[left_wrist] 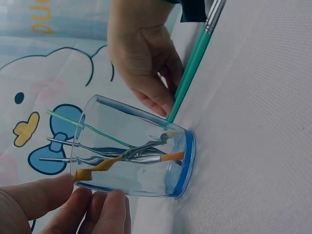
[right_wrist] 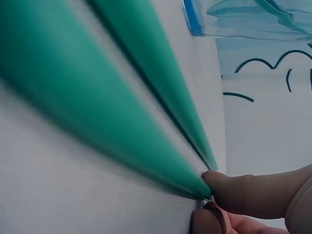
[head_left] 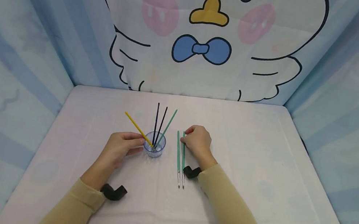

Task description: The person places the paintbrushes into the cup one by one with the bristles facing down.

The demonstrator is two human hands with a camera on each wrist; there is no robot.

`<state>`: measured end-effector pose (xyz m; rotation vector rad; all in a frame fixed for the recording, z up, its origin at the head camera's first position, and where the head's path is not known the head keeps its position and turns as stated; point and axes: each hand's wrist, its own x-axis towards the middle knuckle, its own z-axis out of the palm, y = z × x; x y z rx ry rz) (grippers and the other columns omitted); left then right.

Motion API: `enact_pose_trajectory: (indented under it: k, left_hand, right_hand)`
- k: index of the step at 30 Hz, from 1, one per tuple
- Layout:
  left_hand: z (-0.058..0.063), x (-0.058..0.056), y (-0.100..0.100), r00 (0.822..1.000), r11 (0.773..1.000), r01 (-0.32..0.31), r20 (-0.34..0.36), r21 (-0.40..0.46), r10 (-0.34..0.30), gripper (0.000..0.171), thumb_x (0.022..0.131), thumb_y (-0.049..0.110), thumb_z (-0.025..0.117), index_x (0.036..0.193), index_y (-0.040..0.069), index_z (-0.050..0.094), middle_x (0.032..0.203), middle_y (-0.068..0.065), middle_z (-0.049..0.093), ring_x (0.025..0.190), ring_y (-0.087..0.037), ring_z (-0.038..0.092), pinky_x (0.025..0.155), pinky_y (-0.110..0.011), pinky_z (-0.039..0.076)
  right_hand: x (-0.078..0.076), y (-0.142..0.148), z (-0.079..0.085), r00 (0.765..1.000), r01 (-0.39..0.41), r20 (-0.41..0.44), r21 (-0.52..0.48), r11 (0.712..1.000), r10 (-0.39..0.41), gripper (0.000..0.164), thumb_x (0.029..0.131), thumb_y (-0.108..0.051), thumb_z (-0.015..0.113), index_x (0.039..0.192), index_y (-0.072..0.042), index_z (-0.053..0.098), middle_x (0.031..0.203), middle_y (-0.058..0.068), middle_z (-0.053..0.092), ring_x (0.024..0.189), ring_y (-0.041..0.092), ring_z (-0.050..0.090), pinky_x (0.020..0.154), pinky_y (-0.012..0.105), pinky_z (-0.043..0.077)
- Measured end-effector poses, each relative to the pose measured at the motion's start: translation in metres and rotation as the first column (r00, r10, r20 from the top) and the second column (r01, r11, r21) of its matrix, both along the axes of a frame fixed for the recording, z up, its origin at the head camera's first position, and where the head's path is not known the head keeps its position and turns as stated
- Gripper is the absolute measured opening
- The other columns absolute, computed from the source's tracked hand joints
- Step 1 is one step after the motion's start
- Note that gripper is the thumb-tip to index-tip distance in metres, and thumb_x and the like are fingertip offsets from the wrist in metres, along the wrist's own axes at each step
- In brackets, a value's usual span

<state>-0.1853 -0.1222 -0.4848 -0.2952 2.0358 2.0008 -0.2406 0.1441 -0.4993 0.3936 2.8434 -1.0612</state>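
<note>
A clear plastic cup (head_left: 153, 154) with a blue base stands upright on the table. Several paintbrushes lean in it, bristles down: a yellow one (head_left: 135, 125), two dark ones and a green one (head_left: 171, 119). My left hand (head_left: 118, 149) holds the cup's left side, thumb and fingertips against its wall near the rim. Right of the cup, two green paintbrushes lie side by side, bristles toward me. My right hand (head_left: 198, 143) pinches the handle end of the right-hand green paintbrush (right_wrist: 112, 122) between thumb and finger. The other green paintbrush (head_left: 178, 150) lies untouched close beside it.
A pale cloth covers the table (head_left: 260, 153). Behind it hangs a backdrop (head_left: 199, 77) with a cartoon figure, and blue-and-white curtains (head_left: 18, 55) flank both sides. Each wrist carries a small black mount (head_left: 113, 192).
</note>
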Motion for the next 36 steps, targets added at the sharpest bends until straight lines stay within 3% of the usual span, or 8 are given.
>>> enact_pose_trajectory:
  k: [3,10,15,18,21,24,28,36]
  left_hand:
    - [0.000,0.000,0.000,1.000,1.000,-0.002,0.003,0.006,0.002,0.033,0.098,0.005,0.077,0.128,-0.008,0.073,0.131,-0.020,0.072,0.104,-0.016,0.075,0.096,-0.032,0.068]
    - [-0.002,-0.001,-0.003,1.000,1.000,-0.010,0.028,-0.003,0.010,0.032,0.098,0.005,0.077,0.128,-0.006,0.074,0.129,-0.017,0.072,0.105,-0.017,0.074,0.094,-0.030,0.068]
    - [-0.003,-0.001,-0.004,1.000,1.000,-0.011,0.023,0.004,0.011,0.033,0.097,0.005,0.078,0.128,-0.007,0.074,0.130,-0.018,0.073,0.105,-0.017,0.075,0.095,-0.031,0.068]
    - [-0.004,-0.001,-0.004,1.000,1.000,-0.014,0.021,0.012,0.013,0.033,0.097,0.004,0.078,0.127,-0.007,0.074,0.127,-0.017,0.073,0.102,-0.015,0.075,0.095,-0.031,0.069]
    - [-0.004,-0.002,-0.004,1.000,1.000,-0.011,0.022,0.013,0.011,0.033,0.097,0.004,0.078,0.128,-0.007,0.074,0.127,-0.016,0.073,0.102,-0.015,0.075,0.094,-0.031,0.069]
    - [-0.004,-0.002,-0.004,1.000,1.000,-0.012,0.028,0.003,0.012,0.033,0.097,0.005,0.078,0.128,-0.006,0.074,0.128,-0.016,0.073,0.102,-0.015,0.075,0.094,-0.030,0.069]
    - [-0.003,-0.003,-0.004,1.000,1.000,-0.006,0.020,-0.001,0.006,0.033,0.097,0.005,0.077,0.128,-0.006,0.074,0.131,-0.019,0.072,0.103,-0.015,0.075,0.095,-0.030,0.068]
    - [0.000,-0.003,-0.001,1.000,1.000,0.005,-0.001,0.006,-0.005,0.034,0.097,0.005,0.077,0.129,-0.009,0.073,0.129,-0.020,0.073,0.102,-0.014,0.074,0.096,-0.030,0.068]
  right_hand:
    - [-0.001,-0.001,0.002,1.000,0.009,0.027,0.012,1.000,-0.010,0.016,0.084,-0.014,0.087,0.096,-0.013,0.077,0.077,0.003,0.075,0.071,0.020,0.069,0.075,0.032,0.052]
    - [-0.005,-0.005,0.006,0.997,-0.058,0.051,0.102,0.993,0.053,0.014,0.082,-0.010,0.081,0.095,-0.013,0.077,0.095,0.006,0.075,0.094,0.028,0.065,0.083,0.039,0.055]
    - [-0.005,-0.004,0.009,0.996,-0.082,0.053,0.110,0.991,0.077,0.008,0.084,-0.012,0.079,0.091,-0.013,0.076,0.093,0.006,0.075,0.091,0.027,0.065,0.080,0.037,0.055]
    - [-0.006,0.000,0.009,0.994,-0.078,0.081,0.019,0.997,0.076,0.009,0.085,-0.011,0.079,0.093,-0.012,0.076,0.091,0.006,0.074,0.083,0.022,0.067,0.073,0.031,0.055]
    - [-0.006,0.007,0.008,0.991,-0.045,0.116,-0.159,0.986,0.064,0.013,0.087,-0.007,0.078,0.100,-0.011,0.077,0.092,0.006,0.073,0.075,0.018,0.068,0.066,0.024,0.059]
    - [-0.007,0.015,0.005,0.989,-0.007,0.138,-0.336,0.942,0.057,0.020,0.088,-0.002,0.076,0.107,-0.008,0.078,0.094,0.006,0.072,0.073,0.015,0.069,0.063,0.023,0.063]
    - [-0.006,0.026,0.002,0.989,0.022,0.135,-0.512,0.859,0.055,0.026,0.089,0.000,0.076,0.114,-0.005,0.077,0.098,0.005,0.072,0.075,0.013,0.069,0.064,0.023,0.065]
    - [0.000,0.045,0.001,0.995,0.058,0.097,-0.774,0.630,0.029,0.035,0.093,0.006,0.073,0.127,0.002,0.068,0.091,-0.001,0.068,0.070,0.010,0.067,0.063,0.022,0.065]
